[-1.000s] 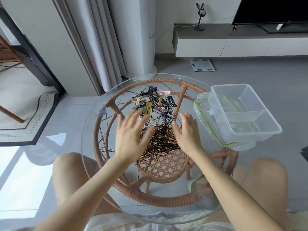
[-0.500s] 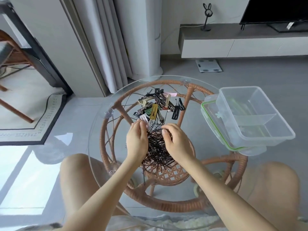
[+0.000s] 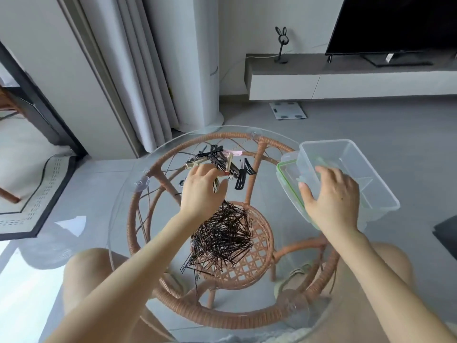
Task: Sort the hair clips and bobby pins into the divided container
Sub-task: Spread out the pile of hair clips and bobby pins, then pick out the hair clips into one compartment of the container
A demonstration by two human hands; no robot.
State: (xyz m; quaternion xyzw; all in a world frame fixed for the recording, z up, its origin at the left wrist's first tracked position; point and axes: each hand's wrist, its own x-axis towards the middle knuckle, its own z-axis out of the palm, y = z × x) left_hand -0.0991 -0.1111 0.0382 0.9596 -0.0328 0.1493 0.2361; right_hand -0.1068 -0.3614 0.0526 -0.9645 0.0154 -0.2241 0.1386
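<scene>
A heap of dark bobby pins [image 3: 221, 233] lies in the middle of the round glass table [image 3: 128, 201]. Beyond it, a cluster of hair clips [image 3: 222, 162] in black, beige and pink is spread near the far edge. My left hand [image 3: 201, 189] rests on the near side of that cluster, fingers curled around a clip. The clear divided container [image 3: 371, 177] sits on its green-rimmed lid [image 3: 284, 174] at the right. My right hand [image 3: 331, 196] grips the container's near-left wall, thumb outside and fingers over the rim.
The glass top rests on a rattan frame [image 3: 158, 288] with a woven shelf below. My bare knees [image 3: 84, 271] sit under the table's near edge. A bathroom scale [image 3: 288, 110], curtains and a TV cabinet [image 3: 346, 78] stand on the floor beyond.
Both hands left the gathered bobby pin heap. My left hand moved forward to the hair clips and closed on one; my right hand swung right and took hold of the container.
</scene>
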